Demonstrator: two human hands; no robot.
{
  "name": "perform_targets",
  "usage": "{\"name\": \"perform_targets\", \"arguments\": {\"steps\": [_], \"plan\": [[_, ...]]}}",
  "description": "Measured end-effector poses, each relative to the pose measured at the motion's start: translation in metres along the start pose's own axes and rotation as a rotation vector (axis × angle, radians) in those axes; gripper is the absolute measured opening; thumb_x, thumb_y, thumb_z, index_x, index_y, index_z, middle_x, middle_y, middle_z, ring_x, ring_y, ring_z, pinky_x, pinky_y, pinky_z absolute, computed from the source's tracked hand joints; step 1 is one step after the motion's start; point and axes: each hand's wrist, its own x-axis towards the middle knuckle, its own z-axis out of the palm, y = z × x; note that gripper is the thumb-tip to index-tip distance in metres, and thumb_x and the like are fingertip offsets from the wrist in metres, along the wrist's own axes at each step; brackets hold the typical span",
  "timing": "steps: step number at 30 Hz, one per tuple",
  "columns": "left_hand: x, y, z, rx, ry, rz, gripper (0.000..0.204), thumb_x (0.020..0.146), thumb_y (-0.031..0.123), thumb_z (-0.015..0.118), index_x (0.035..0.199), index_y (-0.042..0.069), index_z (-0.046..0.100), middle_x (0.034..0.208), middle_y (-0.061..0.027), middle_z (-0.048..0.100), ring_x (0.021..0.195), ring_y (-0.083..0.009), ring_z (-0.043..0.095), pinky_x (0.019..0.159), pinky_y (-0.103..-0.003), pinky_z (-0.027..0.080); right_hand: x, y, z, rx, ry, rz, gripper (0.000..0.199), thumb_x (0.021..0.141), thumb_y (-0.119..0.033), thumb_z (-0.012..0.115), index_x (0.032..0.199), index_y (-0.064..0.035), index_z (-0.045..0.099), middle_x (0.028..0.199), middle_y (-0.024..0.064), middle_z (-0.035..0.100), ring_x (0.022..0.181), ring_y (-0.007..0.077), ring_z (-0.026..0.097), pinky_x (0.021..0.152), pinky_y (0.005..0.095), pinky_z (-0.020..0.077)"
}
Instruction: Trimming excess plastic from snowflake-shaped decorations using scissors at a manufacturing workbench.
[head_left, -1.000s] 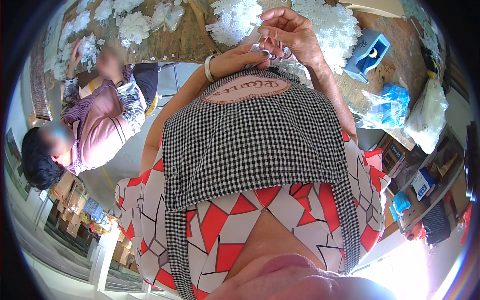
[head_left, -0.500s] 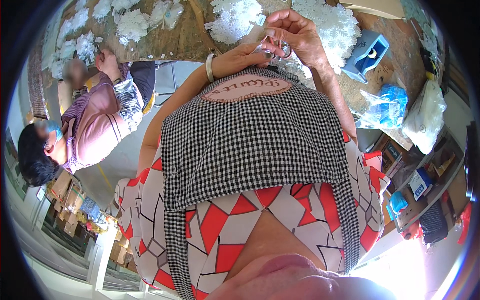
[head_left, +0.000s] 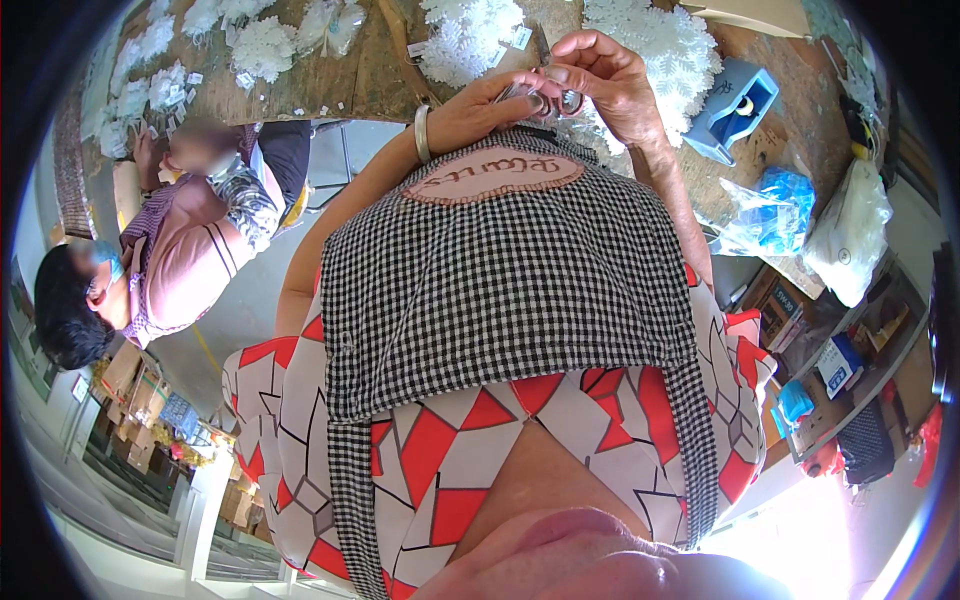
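Note:
My left hand (head_left: 478, 118), with a pale bangle (head_left: 421, 134) at its wrist, is closed at the table's near edge, just beyond my checked apron (head_left: 510, 280). Between its fingers is something small and shiny that I cannot make out. My right hand (head_left: 622, 98) meets it from the right, thumb and forefinger pinched together at the left fingertips. What this pinch holds is too small to name. Just beyond the hands lie two heaps of white snowflake ornaments, a left heap (head_left: 465, 42) with small tags and a larger right heap (head_left: 665, 65).
More snowflake ornaments (head_left: 262, 48) lie along the table (head_left: 375, 75) to the left. A blue tape dispenser (head_left: 712, 125), a bag with blue contents (head_left: 780, 210) and a white plastic bag (head_left: 850, 230) are at the right. A co-worker (head_left: 190, 250) sits at the left.
My right hand has come slightly down, and its raised fingers have curled closer to my left hand. The co-worker's visible hand has shifted left along the table.

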Motion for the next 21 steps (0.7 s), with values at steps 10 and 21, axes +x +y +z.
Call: {"name": "perform_targets", "arguments": {"steps": [10, 21], "plan": [[0.003, 0.004, 0.001, 0.187, 0.119, 0.055, 0.029, 0.089, 0.016, 0.045, 0.115, 0.001, 0.046, 0.105, -0.0094, 0.054, 0.089, -0.0131, 0.055, 0.08, -0.027, 0.046, -0.006, 0.007, -0.002, -0.06, 0.09, -0.007, 0.014, 0.082, -0.004, 0.058, 0.096, -0.0022, 0.057, 0.081, 0.003, 0.06, 0.068, 0.0077, 0.057, 0.059, 0.0194, 0.0474], [0.012, 0.007, 0.003, 0.13, 0.018, 0.008, 0.027, 0.089, 0.017, 0.046, 0.112, 0.002, 0.049, 0.107, -0.0069, 0.054, 0.095, -0.0127, 0.051, 0.084, -0.027, 0.044, -0.014, -0.009, -0.028, -0.455, -0.037, 0.056, 0.029, 0.082, -0.028, 0.058, 0.094, -0.0021, 0.062, 0.079, 0.0036, 0.06, 0.073, 0.0113, 0.054, 0.063, 0.0245, 0.045]]}}
